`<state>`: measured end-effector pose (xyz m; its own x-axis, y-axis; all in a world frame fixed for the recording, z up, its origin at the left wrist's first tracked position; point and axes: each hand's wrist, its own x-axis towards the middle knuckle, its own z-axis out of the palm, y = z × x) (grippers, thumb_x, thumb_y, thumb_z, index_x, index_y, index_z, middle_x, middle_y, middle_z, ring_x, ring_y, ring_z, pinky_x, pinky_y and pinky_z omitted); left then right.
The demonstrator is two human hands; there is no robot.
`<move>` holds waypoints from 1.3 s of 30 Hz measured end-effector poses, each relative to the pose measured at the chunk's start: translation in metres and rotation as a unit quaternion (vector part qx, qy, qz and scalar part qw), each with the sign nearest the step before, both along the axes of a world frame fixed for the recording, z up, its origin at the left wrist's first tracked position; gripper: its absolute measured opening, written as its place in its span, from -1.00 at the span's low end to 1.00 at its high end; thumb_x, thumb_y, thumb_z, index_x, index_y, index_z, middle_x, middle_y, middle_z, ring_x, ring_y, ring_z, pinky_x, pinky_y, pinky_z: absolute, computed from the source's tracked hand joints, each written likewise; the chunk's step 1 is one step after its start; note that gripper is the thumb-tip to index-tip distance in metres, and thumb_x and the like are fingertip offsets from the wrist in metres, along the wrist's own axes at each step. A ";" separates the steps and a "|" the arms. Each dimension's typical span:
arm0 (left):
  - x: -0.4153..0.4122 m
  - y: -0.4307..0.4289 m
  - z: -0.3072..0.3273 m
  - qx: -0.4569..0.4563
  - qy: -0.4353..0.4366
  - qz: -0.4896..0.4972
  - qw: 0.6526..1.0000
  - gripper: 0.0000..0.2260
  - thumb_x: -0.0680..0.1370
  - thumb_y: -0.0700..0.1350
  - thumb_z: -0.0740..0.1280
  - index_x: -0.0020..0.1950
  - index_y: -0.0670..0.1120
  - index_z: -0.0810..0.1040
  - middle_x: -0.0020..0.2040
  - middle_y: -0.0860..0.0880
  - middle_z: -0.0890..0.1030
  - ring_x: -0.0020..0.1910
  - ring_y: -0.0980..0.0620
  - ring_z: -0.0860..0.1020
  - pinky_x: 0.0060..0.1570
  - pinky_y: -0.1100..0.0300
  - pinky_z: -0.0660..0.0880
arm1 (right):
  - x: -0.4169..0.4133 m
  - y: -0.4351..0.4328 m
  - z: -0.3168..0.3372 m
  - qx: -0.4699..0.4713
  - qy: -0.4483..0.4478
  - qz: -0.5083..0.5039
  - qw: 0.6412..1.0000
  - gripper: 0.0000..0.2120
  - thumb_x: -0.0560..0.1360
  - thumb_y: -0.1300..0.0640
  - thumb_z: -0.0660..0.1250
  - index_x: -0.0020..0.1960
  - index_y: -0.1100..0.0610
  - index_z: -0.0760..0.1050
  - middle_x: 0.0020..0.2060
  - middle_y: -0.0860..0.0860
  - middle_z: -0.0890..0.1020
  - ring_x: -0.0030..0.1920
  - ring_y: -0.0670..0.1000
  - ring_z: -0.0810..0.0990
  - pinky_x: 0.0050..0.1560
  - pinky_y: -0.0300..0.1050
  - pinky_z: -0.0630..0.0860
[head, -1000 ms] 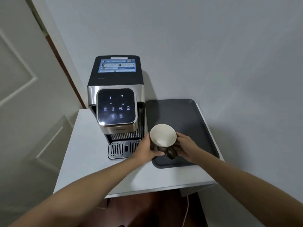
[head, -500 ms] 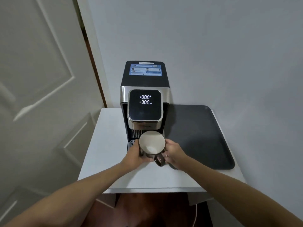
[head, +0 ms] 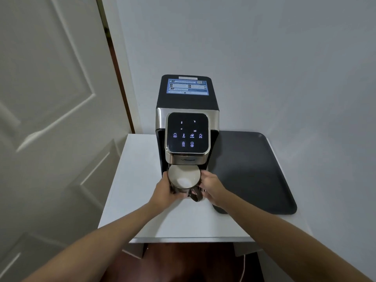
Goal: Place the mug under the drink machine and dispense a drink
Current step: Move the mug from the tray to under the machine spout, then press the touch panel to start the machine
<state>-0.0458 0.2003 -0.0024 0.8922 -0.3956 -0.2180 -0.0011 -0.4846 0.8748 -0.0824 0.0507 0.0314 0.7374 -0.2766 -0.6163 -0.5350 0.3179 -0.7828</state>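
A dark mug [head: 183, 179] with a pale inside stands at the foot of the drink machine [head: 187, 117], its far rim tucked under the machine's silver head. The mug's handle [head: 195, 196] points toward me. My left hand [head: 165, 191] grips the mug's left side and my right hand [head: 210, 186] grips its right side. The machine is black and silver, with a dark touch panel [head: 187, 132] showing small lit icons. The drip tray is hidden behind the mug and my hands.
The machine stands on a small white table [head: 138, 180] against a grey wall. A dark flat tray [head: 250, 169] lies to the right of the machine. A white panelled door [head: 50, 119] is close on the left. Dark floor shows below the table's front edge.
Both hands have carried the mug from the dark tray leftward and pushed it in under the machine's head. The panel has gone from large digits back to icons.
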 end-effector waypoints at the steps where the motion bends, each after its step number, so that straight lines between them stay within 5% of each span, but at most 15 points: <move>1: 0.000 0.000 0.001 0.004 0.004 0.001 1.000 -0.36 0.33 -0.22 0.56 0.29 -0.17 0.30 0.04 -0.04 0.51 -0.03 -0.02 0.48 -0.03 0.22 0.46 | -0.001 0.000 -0.001 0.001 -0.001 0.000 1.000 -0.76 0.61 0.27 0.10 0.13 0.14 0.51 0.00 0.11 0.59 -0.17 -0.03 0.58 -0.38 -0.18 0.53; 5: 0.008 0.007 0.007 0.063 0.018 -0.047 0.997 -0.40 0.40 -0.24 0.48 0.36 -0.22 0.29 0.22 -0.15 0.54 0.20 -0.14 0.53 0.14 0.13 0.47 | -0.003 -0.005 0.005 -0.032 0.009 0.013 0.999 -0.72 0.61 0.27 0.09 0.25 0.22 0.47 0.16 0.19 0.60 0.03 0.09 0.59 -0.14 -0.06 0.59; 9: 0.030 0.033 0.022 0.181 0.007 -0.044 0.983 -0.54 0.52 -0.30 0.24 0.42 -0.26 0.26 0.41 -0.20 0.41 0.39 -0.17 0.40 0.33 0.08 0.38 | -0.006 -0.023 0.020 -0.120 0.022 -0.027 0.992 -0.73 0.58 0.32 0.05 0.13 0.18 0.48 0.24 0.29 0.53 0.26 0.23 0.53 0.18 0.09 0.53; 15: 0.087 0.037 0.087 -0.030 0.031 0.168 0.985 -0.63 0.61 -0.26 0.10 0.43 -0.17 0.30 0.41 -0.20 0.41 0.33 -0.15 0.41 0.36 -0.05 0.40 | 0.011 -0.043 0.079 -0.106 -0.141 -0.023 0.984 -0.58 0.61 -0.04 0.11 0.42 0.07 0.32 0.38 0.05 0.42 0.36 0.05 0.40 0.30 -0.02 0.36; 20: 0.105 0.006 0.152 -0.193 0.065 0.133 0.970 -0.64 0.62 0.02 0.12 0.36 -0.09 0.40 0.32 -0.12 0.50 0.26 -0.05 0.48 0.24 0.00 0.50 | 0.025 -0.036 0.113 -0.127 -0.245 0.071 0.958 -0.57 0.51 -0.17 0.24 0.36 -0.12 0.36 0.21 -0.23 0.56 0.26 -0.18 0.48 0.31 -0.08 0.34; 24: 0.099 -0.007 0.168 -0.217 0.076 0.076 0.970 -0.63 0.62 0.08 0.12 0.32 -0.09 0.44 0.09 -0.05 0.62 0.01 0.05 0.59 -0.10 0.21 0.53 | 0.022 -0.031 0.111 -0.180 -0.269 0.108 0.940 -0.16 0.23 -0.17 0.52 0.42 -0.13 0.22 0.23 -0.23 0.54 0.25 -0.18 0.51 0.30 -0.12 0.46; 29: 0.097 -0.011 0.163 -0.235 0.070 0.087 0.966 -0.68 0.63 0.05 0.14 0.31 -0.07 0.40 -0.07 0.06 0.63 -0.14 0.15 0.62 -0.23 0.28 0.53 | 0.020 -0.025 0.104 -0.210 -0.289 0.109 0.927 -0.14 0.15 -0.10 0.60 0.30 -0.31 0.18 0.06 -0.38 0.56 0.07 -0.37 0.56 -0.13 -0.51 0.53; 39: 0.095 -0.012 0.163 -0.226 0.056 0.081 0.969 -0.64 0.63 0.07 0.12 0.35 -0.06 0.37 -0.06 0.08 0.61 -0.11 0.18 0.61 -0.27 0.34 0.51 | 0.018 -0.024 0.101 -0.247 -0.292 0.112 0.917 0.01 0.21 0.00 0.60 0.47 -0.18 0.05 0.23 -0.29 0.44 0.31 -0.15 0.43 0.31 -0.14 0.40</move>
<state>0.0491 0.1886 0.1603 0.9314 -0.3294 -0.1546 0.1505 -0.0381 0.9879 -0.0643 0.0271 0.1327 0.9742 -0.2169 0.0619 0.0133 -0.2190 -0.9756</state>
